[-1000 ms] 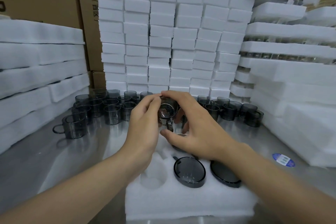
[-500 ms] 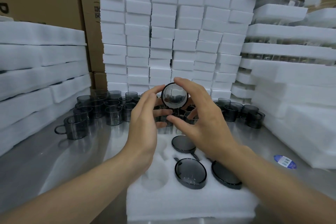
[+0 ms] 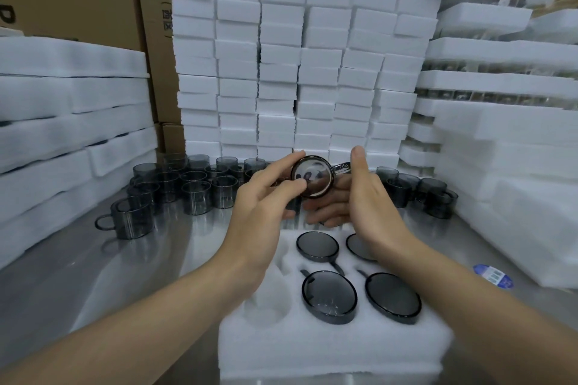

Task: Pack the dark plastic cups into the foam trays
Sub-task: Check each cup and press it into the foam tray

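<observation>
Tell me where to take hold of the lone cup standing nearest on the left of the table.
Take the cup by its handle, coming from the left: it stands upright, the loop sticks out leftward over the table, while other cups crowd behind and to its right.

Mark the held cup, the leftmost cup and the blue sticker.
held cup (image 3: 312, 176): head view, round end facing camera.
leftmost cup (image 3: 134, 223): head view, side wall.
blue sticker (image 3: 492, 275): head view, its middle.
</observation>
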